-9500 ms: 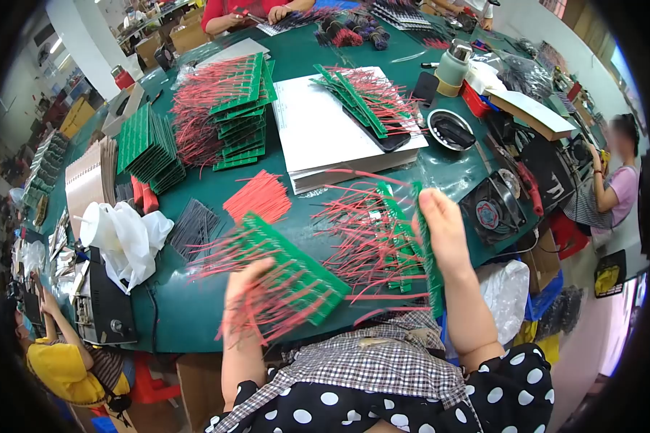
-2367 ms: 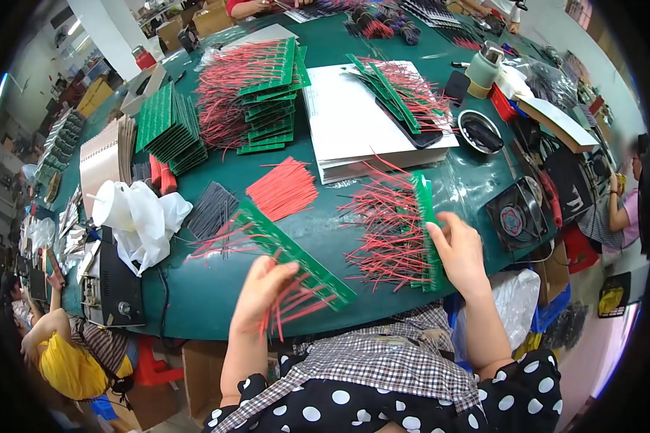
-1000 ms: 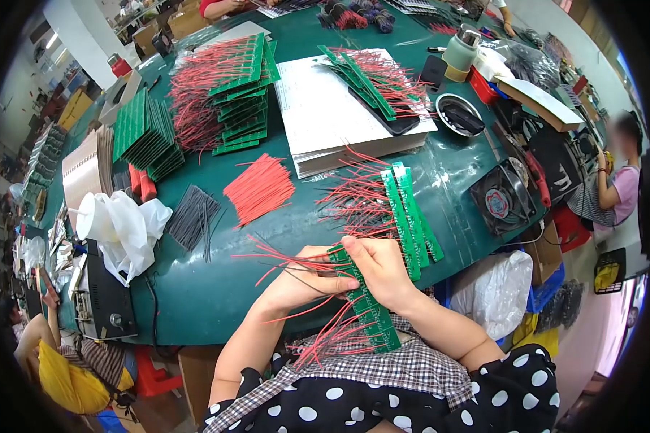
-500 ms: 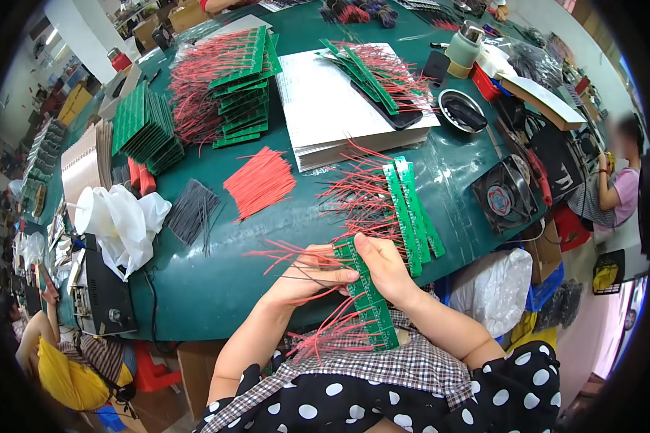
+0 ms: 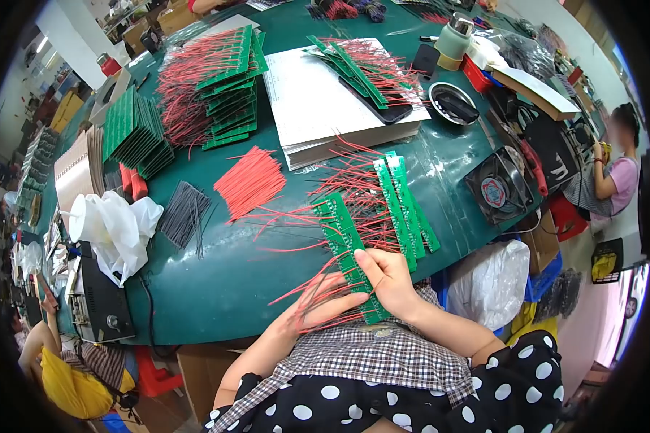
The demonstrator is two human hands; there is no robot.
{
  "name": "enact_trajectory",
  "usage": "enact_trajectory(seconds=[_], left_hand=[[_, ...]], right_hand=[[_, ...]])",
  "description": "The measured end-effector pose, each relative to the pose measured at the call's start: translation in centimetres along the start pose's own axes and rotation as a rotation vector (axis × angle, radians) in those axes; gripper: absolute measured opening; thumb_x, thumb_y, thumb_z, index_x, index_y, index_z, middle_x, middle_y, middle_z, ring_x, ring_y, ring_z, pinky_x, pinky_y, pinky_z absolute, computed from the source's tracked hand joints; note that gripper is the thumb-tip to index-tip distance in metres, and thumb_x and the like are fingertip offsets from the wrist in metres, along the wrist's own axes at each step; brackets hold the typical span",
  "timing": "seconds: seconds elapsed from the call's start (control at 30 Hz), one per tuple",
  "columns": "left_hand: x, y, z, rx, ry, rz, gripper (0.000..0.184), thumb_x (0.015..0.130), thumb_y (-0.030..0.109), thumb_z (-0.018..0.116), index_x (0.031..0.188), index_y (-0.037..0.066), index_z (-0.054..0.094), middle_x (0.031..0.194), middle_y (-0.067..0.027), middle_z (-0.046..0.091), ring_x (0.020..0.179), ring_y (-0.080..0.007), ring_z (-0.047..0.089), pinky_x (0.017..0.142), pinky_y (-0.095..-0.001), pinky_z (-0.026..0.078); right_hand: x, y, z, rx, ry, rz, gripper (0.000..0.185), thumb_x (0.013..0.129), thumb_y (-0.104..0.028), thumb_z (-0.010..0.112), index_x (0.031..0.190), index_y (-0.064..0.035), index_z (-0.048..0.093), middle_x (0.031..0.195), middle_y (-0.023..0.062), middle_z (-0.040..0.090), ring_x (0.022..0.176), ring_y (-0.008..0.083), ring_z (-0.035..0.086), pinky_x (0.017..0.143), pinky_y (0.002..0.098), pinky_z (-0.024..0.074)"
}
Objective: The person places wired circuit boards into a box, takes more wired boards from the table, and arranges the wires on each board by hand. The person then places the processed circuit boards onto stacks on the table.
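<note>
A long green circuit board strip (image 5: pixel 337 225) with red wires along its left edge is held at a slant over the table's near edge. My right hand (image 5: pixel 391 283) is closed on its right side, thumb on top. My left hand (image 5: pixel 323 302) is closed at the strip's lower left edge, its thumb against the board; red wires (image 5: pixel 290 292) cross its fingers, which are partly hidden. Just beyond lie more wired board strips (image 5: pixel 404 209). To the left are a pile of cut red wires (image 5: pixel 250 182) and a pile of black wires (image 5: pixel 185 213).
Stacked wired boards (image 5: pixel 227 94) and bare green boards (image 5: pixel 131 133) stand at the back left. A paper stack (image 5: pixel 296 108) carries more boards and a phone. A fan (image 5: pixel 492 191) and metal dish (image 5: pixel 453 103) are right; a white plastic bag (image 5: pixel 119 234) is left. Other people sit at both sides.
The held strip has shifted up and away, so more of its far end shows. Both hands now grip nearer its lower end, my left hand having moved down along the wires.
</note>
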State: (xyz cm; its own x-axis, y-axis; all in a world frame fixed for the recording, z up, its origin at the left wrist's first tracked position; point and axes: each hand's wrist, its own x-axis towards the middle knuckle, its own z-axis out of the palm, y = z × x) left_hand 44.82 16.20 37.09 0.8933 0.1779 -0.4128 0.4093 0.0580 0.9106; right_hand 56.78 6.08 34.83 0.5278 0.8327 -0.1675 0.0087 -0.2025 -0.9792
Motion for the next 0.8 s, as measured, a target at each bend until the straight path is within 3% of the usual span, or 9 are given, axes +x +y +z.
enact_trajectory(seconds=[0.13,0.17,0.33,0.53,0.57,0.6,0.67,0.73,0.8], left_hand=[[-0.6,-1.7,0.7,-0.344,0.171,-0.153,0.038,0.074,0.021,0.067,0.105,0.004,0.054,0.1,-0.0072,0.056,0.095,-0.0143,0.051,0.082,-0.0298,0.041],[-0.3,-2.0,0.2,-0.295,0.059,-0.197,0.044,0.071,0.022,0.071,0.107,0.003,0.053,0.1,-0.0056,0.055,0.097,-0.0138,0.049,0.082,-0.0287,0.04],[-0.9,-2.2,0.6,-0.508,0.044,-0.141,0.047,0.07,0.018,0.072,0.109,0.003,0.051,0.104,-0.0062,0.054,0.096,-0.0139,0.05,0.081,-0.028,0.04],[-2.3,-4.9,2.1,-0.874,-0.096,-0.23,0.037,0.074,0.011,0.067,0.104,0.004,0.046,0.104,-0.0075,0.055,0.096,-0.0145,0.051,0.082,-0.029,0.041],[-3.1,-4.4,2.4,-0.836,-0.092,-0.191,0.03,0.078,0.007,0.062,0.1,0.006,0.042,0.1,-0.0068,0.054,0.092,-0.012,0.051,0.081,-0.0289,0.042],[-2.5,-4.8,2.5,-1.147,-0.21,0.122,0.023,0.08,0.005,0.059,0.097,0.005,0.044,0.094,-0.0067,0.056,0.085,-0.0109,0.054,0.074,-0.0274,0.045],[-4.0,-4.5,2.5,-0.783,0.043,-0.209,0.014,0.082,0.007,0.056,0.094,0.003,0.049,0.088,-0.0066,0.057,0.076,-0.0113,0.055,0.065,-0.0264,0.046],[-3.4,-3.0,0.3,-0.369,0.179,0.002,0.011,0.084,0.007,0.054,0.093,0.002,0.054,0.084,-0.0059,0.059,0.072,-0.0125,0.057,0.062,-0.0265,0.047],[-2.9,-3.0,-0.2,-0.547,0.209,-0.019,0.015,0.082,0.009,0.056,0.097,0.004,0.057,0.094,-0.0063,0.057,0.076,-0.0126,0.056,0.065,-0.0277,0.047]], right_hand=[[-0.4,0.5,-0.5,-0.214,-0.082,0.003,0.033,0.089,-0.024,0.049,0.07,0.0016,0.056,0.054,-0.0006,0.05,0.053,0.0017,0.037,0.044,0.023,0.0313],[-0.5,0.8,-0.5,-0.212,-0.078,0.005,0.033,0.089,-0.024,0.049,0.07,0.0016,0.056,0.054,-0.0006,0.05,0.053,0.0017,0.037,0.044,0.023,0.0313],[-1.4,0.9,0.3,0.412,-0.181,0.073,0.04,0.093,-0.027,0.04,0.079,0.0046,0.061,0.065,0.0016,0.059,0.056,0.0055,0.05,0.05,0.021,0.0409],[-3.9,1.1,0.2,0.56,-0.284,0.299,0.042,0.093,-0.03,0.039,0.073,0.0023,0.056,0.057,0.002,0.053,0.05,0.0038,0.045,0.043,0.0197,0.037],[-4.4,1.2,0.9,0.517,-0.19,0.308,0.043,0.093,-0.032,0.038,0.07,0.0007,0.055,0.057,0.0019,0.053,0.051,0.0046,0.046,0.043,0.0193,0.0367],[-4.2,1.3,1.3,0.488,-0.206,0.186,0.043,0.092,-0.032,0.039,0.068,0.0,0.053,0.056,0.0002,0.052,0.051,0.0036,0.044,0.043,0.0192,0.0354],[-3.0,0.4,0.0,0.14,-0.29,0.057,0.042,0.093,-0.031,0.038,0.063,-0.0027,0.048,0.057,-0.0009,0.048,0.051,0.0047,0.042,0.044,0.0222,0.0338],[-1.8,-0.1,-1.2,0.296,-0.153,0.131,0.043,0.093,-0.03,0.038,0.063,-0.0022,0.049,0.054,-0.0011,0.046,0.049,0.0051,0.04,0.043,0.0216,0.0318],[-0.9,-2.8,-2.4,0.274,-0.142,0.138,0.041,0.092,-0.027,0.039,0.06,-0.0027,0.048,0.053,0.0004,0.046,0.047,0.0082,0.042,0.042,0.0241,0.0325]])
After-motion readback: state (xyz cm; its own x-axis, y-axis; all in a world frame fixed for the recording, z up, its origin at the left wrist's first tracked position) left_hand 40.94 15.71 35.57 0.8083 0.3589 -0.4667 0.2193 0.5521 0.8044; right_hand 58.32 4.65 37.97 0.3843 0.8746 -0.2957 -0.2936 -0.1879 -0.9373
